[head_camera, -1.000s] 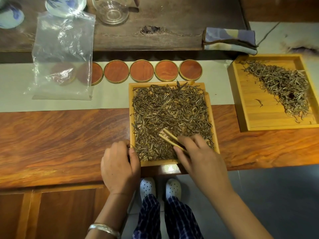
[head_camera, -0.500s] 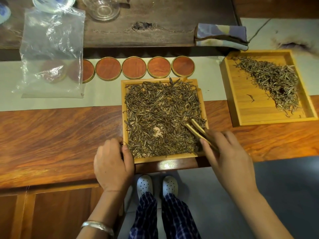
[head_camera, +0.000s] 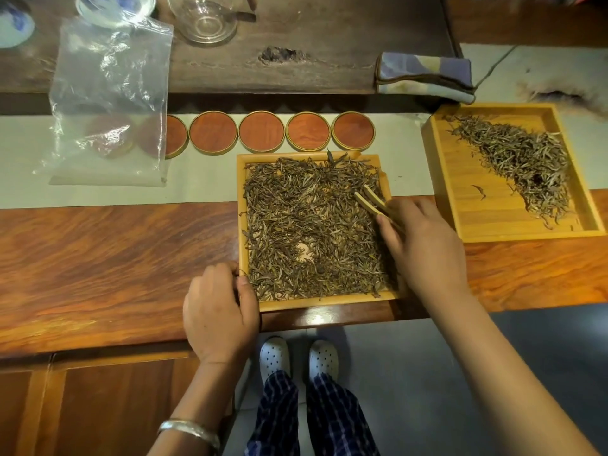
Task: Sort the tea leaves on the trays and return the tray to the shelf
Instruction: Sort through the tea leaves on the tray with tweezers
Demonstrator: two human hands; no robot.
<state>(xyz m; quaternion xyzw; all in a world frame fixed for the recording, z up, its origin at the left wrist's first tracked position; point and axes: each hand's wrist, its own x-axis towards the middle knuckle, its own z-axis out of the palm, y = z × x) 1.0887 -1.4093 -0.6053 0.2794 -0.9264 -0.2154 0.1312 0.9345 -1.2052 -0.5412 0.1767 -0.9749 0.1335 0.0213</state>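
A square bamboo tray lies at the table's front edge, filled with dark tea leaves. My left hand grips its near left corner, thumb on the rim. My right hand rests over the tray's right side and holds wooden tweezers, whose tips point up-left just above the leaves. A second, larger bamboo tray sits at the right with a smaller pile of paler leaves heaped toward its far right.
A row of round wooden coasters lies behind the near tray. A clear plastic bag stands at the left, a folded cloth at the back right, a glass vessel farther back. The person's feet are below the table edge.
My right hand has moved with the tweezers from the tray's near middle to its right side and farther back. My left hand has stayed on the tray's corner.
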